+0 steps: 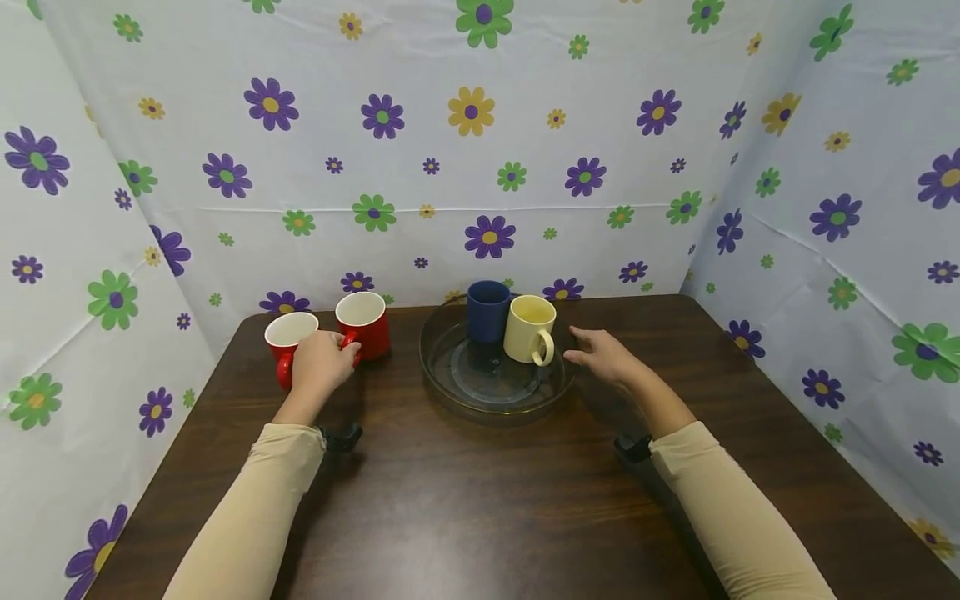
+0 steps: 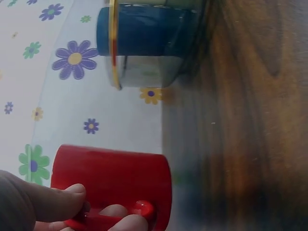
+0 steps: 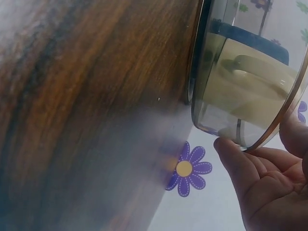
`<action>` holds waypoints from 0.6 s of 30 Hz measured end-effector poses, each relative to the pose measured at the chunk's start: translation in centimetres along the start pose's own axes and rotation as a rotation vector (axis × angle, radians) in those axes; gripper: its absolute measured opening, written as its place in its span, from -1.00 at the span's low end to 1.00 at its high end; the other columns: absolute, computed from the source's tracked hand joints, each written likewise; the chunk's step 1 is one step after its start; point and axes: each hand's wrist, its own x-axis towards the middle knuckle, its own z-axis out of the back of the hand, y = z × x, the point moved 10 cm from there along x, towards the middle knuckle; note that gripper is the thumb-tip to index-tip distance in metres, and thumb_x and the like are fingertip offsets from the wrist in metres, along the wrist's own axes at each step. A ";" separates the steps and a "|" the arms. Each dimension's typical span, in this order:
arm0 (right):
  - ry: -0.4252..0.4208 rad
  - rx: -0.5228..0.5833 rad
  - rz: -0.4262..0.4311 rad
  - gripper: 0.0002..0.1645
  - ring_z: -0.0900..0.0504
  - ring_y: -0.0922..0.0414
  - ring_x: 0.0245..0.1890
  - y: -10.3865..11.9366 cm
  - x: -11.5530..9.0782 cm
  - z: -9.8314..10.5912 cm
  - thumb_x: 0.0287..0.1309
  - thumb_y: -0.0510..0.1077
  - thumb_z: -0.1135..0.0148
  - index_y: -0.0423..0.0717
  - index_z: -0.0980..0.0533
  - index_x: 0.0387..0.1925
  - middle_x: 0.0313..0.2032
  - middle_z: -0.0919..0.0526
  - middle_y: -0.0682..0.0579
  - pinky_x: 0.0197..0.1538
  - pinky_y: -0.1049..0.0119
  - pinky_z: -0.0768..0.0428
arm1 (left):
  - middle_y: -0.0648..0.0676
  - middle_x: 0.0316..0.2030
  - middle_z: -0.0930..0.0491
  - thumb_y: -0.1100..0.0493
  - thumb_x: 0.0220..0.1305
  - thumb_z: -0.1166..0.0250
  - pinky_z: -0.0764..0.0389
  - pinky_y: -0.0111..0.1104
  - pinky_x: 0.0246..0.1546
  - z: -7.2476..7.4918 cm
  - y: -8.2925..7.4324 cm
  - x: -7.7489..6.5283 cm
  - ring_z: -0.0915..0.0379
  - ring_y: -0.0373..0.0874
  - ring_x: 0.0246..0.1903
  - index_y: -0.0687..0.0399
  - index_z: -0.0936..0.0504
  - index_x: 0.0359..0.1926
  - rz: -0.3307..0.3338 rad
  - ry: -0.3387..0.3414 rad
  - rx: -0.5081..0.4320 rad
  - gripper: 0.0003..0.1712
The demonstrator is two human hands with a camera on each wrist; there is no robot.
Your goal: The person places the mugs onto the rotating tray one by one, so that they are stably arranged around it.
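My left hand (image 1: 322, 367) grips the handle of a red mug (image 2: 115, 168) with a white inside. That mug (image 1: 363, 321) stands upright at the back left of the table. A second red mug (image 1: 291, 333) is just left of it, partly hidden behind the hand. To the right sits a round clear glass dish (image 1: 480, 408) with a gold-toned rim. Inside it stand a dark blue mug (image 1: 486, 312) and a pale yellow mug (image 1: 528, 329), side by side. With relaxed fingers, my right hand (image 1: 607, 358) is at the dish's right side, its fingertips (image 3: 226, 144) right at the glass wall.
The dark brown wooden table (image 1: 465, 500) reaches back to a white flower-print cloth (image 1: 420, 75), which also hangs along both sides. Black wrist straps (image 1: 341, 437) show below both hands.
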 end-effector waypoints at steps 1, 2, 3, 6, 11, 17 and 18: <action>-0.001 -0.003 0.000 -0.19 -0.22 -0.38 0.42 0.0 0.0 0.0 0.49 -0.10 -0.14 -0.39 -0.04 0.53 0.46 -0.15 -0.43 0.40 -0.24 -0.27 | 0.13 -0.59 -0.68 0.06 0.42 -0.25 -0.50 -0.16 -0.42 0.2 -0.2 0.0 -0.53 0.14 -0.42 0.30 -0.75 -0.38 -0.009 0.003 0.003 -0.62; 0.000 -0.003 0.000 -0.19 -0.22 -0.38 0.42 0.0 0.0 0.1 0.49 -0.10 -0.14 -0.39 -0.04 0.53 0.46 -0.14 -0.42 0.40 -0.24 -0.27 | 0.15 -0.57 -0.69 0.06 0.42 -0.25 -0.51 -0.15 -0.41 0.3 -0.4 0.0 -0.54 0.15 -0.41 0.32 -0.76 -0.33 -0.017 0.006 0.006 -0.62; 0.000 -0.001 0.000 -0.19 -0.21 -0.38 0.43 0.0 0.0 0.1 0.49 -0.10 -0.14 -0.39 -0.04 0.53 0.47 -0.14 -0.42 0.40 -0.24 -0.27 | 0.16 -0.55 -0.70 0.06 0.43 -0.25 -0.52 -0.14 -0.40 0.5 -0.6 -0.1 -0.55 0.15 -0.40 0.34 -0.76 -0.28 -0.020 0.010 0.006 -0.62; 0.002 0.007 -0.001 -0.19 -0.20 -0.38 0.43 0.0 -0.1 0.1 0.50 -0.11 -0.13 -0.38 -0.03 0.53 0.47 -0.13 -0.42 0.40 -0.24 -0.27 | 0.19 -0.50 -0.72 0.06 0.43 -0.24 -0.54 -0.15 -0.40 0.7 -0.9 -0.1 -0.56 0.15 -0.38 0.37 -0.75 -0.17 -0.028 0.018 0.005 -0.61; -0.003 0.011 -0.008 -0.19 -0.20 -0.39 0.43 0.0 -0.1 0.0 0.50 -0.12 -0.13 -0.39 -0.03 0.53 0.47 -0.13 -0.43 0.39 -0.24 -0.27 | 0.22 -0.47 -0.72 0.06 0.43 -0.25 -0.56 -0.18 -0.43 1.1 -1.5 -0.2 -0.55 0.13 -0.41 0.39 -0.74 -0.10 -0.046 0.023 0.003 -0.59; -0.007 0.022 -0.011 -0.19 -0.20 -0.38 0.43 -0.2 -0.2 0.0 0.49 -0.12 -0.14 -0.39 -0.03 0.53 0.47 -0.12 -0.42 0.40 -0.24 -0.26 | 0.25 -0.42 -0.73 0.06 0.43 -0.26 -0.59 -0.19 -0.45 1.5 -2.1 -0.3 -0.55 0.11 -0.41 0.41 -0.72 -0.03 -0.067 0.026 0.012 -0.58; -0.006 0.020 -0.007 -0.19 -0.20 -0.39 0.43 -0.2 -0.2 -0.1 0.49 -0.11 -0.13 -0.39 -0.03 0.53 0.47 -0.12 -0.42 0.40 -0.24 -0.26 | 0.25 -0.42 -0.73 0.06 0.43 -0.26 -0.59 -0.18 -0.45 1.6 -2.3 -0.3 -0.55 0.11 -0.41 0.41 -0.72 -0.03 -0.074 0.024 0.015 -0.58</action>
